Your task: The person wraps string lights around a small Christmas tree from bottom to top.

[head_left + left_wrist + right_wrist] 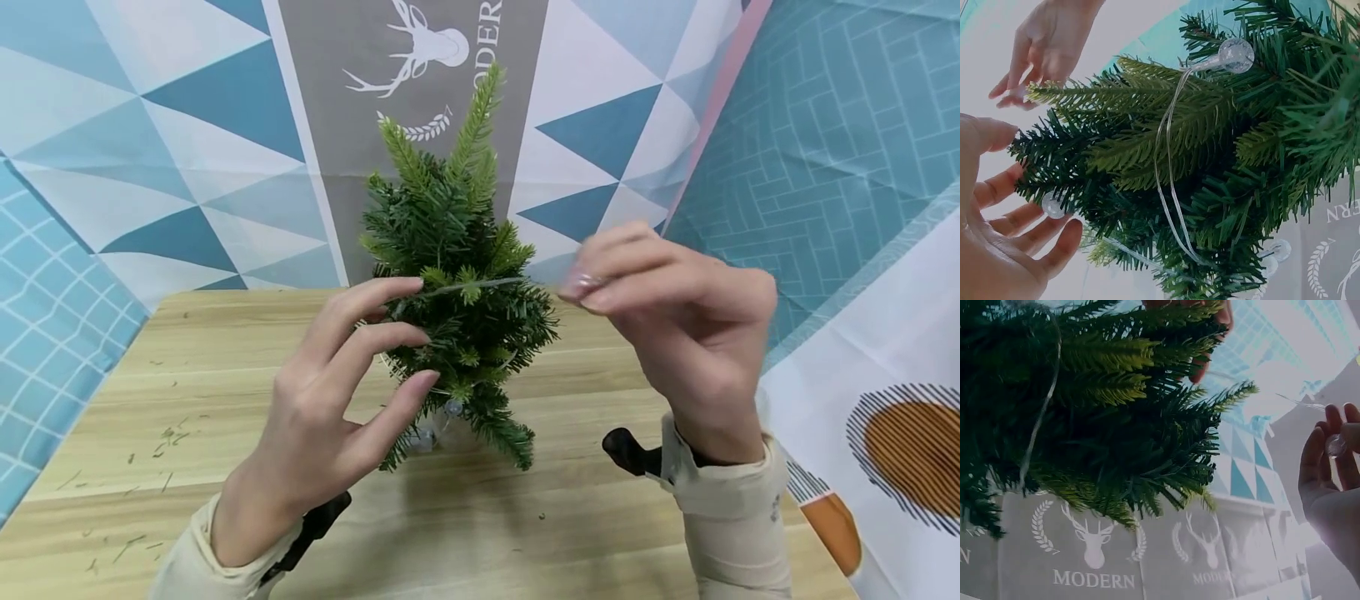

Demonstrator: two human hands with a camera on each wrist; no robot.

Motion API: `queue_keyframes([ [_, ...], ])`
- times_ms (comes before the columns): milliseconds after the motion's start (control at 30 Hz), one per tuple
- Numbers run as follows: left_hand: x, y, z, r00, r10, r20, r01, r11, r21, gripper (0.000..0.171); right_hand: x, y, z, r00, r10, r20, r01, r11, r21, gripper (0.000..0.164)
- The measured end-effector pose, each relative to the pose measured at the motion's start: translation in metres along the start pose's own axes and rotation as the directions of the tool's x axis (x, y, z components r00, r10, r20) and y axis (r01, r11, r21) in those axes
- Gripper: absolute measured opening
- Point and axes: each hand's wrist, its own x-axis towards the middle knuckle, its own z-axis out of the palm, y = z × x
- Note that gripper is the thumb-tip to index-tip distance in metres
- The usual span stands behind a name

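A small artificial Christmas tree (442,217) stands on the wooden table, wound with a clear-wired string of lights. My right hand (675,300) is to the right of the tree and pinches a clear round bulb (1335,445) of that string. From there the wire (483,285) stretches left across the front of the branches. On the left side my left hand (337,383) is held with its fingers spread and softly bent, close to the branches and the wire. Other clear bulbs (1236,55) hang among the needles in the left wrist view. The wire's far end is hidden in the tree.
Loose needles (171,437) lie scattered on the left of the wooden table (600,533). Behind the tree hangs a patterned cloth (225,150) with a printed deer. A white cloth with orange circles (915,450) borders the right side.
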Motion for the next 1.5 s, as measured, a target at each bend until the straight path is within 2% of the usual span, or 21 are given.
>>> queue_keyframes([
  [133,0.0,0.0,0.0,1.0,0.003,0.01,-0.003,1.0,-0.011,0.031,0.018,-0.002,0.008,0.993,0.09,0.079,-0.091,0.996,0.005,0.01],
  [233,-0.001,0.001,0.0,1.0,-0.005,0.02,0.005,1.0,-0.008,0.032,0.029,-0.005,0.01,0.984,0.15,0.097,-0.15,0.989,-0.011,0.013],
  [333,-0.002,0.001,0.001,1.0,-0.006,0.03,0.006,1.0,-0.002,0.031,0.038,-0.006,0.01,0.98,0.186,0.077,-0.171,0.971,-0.167,0.017],
  [433,-0.002,0.001,0.0,1.0,-0.004,0.027,0.004,1.0,0.003,0.03,0.042,-0.001,0.006,0.979,0.203,0.035,-0.177,0.917,-0.358,0.02],
  [500,-0.002,0.001,0.0,1.0,-0.006,0.019,0.006,1.0,0.01,0.029,0.04,0.005,0.001,0.98,0.2,-0.008,-0.183,0.884,-0.431,0.021],
  [567,-0.001,0.001,0.0,1.0,-0.008,0.014,0.008,1.0,0.019,0.028,0.035,0.01,-0.008,0.978,0.201,-0.055,-0.205,0.878,-0.434,0.02],
  [667,-0.001,0.0,-0.002,1.0,-0.015,0.012,0.014,0.999,0.036,0.026,0.027,0.012,-0.019,0.972,0.209,-0.106,-0.234,0.895,-0.379,0.015],
  [767,0.0,-0.004,-0.005,1.0,-0.026,-0.002,0.026,0.998,0.053,0.023,0.02,0.009,-0.029,0.962,0.258,-0.094,-0.275,0.905,-0.324,0.012],
  [867,-0.002,-0.009,-0.009,0.999,-0.046,-0.027,0.047,0.996,0.077,0.022,0.014,0.007,-0.039,0.928,0.372,-0.011,-0.356,0.88,-0.315,0.012],
  [1033,-0.008,-0.019,-0.019,0.995,-0.087,-0.047,0.092,0.99,0.105,0.024,0.007,0.011,-0.052,0.811,0.56,0.168,-0.46,0.789,-0.407,0.017],
  [1067,-0.009,-0.021,-0.021,0.994,-0.095,-0.049,0.1,0.989,0.109,0.024,0.005,0.012,-0.053,0.796,0.576,0.188,-0.463,0.778,-0.424,0.018],
  [1133,-0.01,-0.024,-0.025,0.992,-0.114,-0.051,0.119,0.986,0.116,0.026,0.004,0.017,-0.053,0.785,0.583,0.208,-0.459,0.774,-0.437,0.019],
  [1200,-0.012,-0.027,-0.028,0.99,-0.127,-0.055,0.133,0.984,0.119,0.028,0.003,0.022,-0.051,0.793,0.569,0.217,-0.443,0.783,-0.436,0.02],
  [1233,-0.012,-0.027,-0.029,0.989,-0.133,-0.056,0.14,0.982,0.124,0.03,0.003,0.024,-0.05,0.804,0.554,0.217,-0.428,0.793,-0.434,0.021],
  [1367,-0.013,-0.028,-0.03,0.986,-0.155,-0.067,0.162,0.98,0.119,0.032,0.003,0.034,-0.04,0.864,0.463,0.199,-0.349,0.835,-0.425,0.02],
  [1433,-0.013,-0.027,-0.029,0.984,-0.163,-0.07,0.171,0.978,0.116,0.031,0.004,0.037,-0.036,0.893,0.414,0.178,-0.307,0.847,-0.434,0.019],
  [1500,-0.013,-0.027,-0.029,0.983,-0.169,-0.07,0.177,0.977,0.117,0.031,0.006,0.039,-0.034,0.91,0.384,0.153,-0.287,0.853,-0.437,0.018],
])
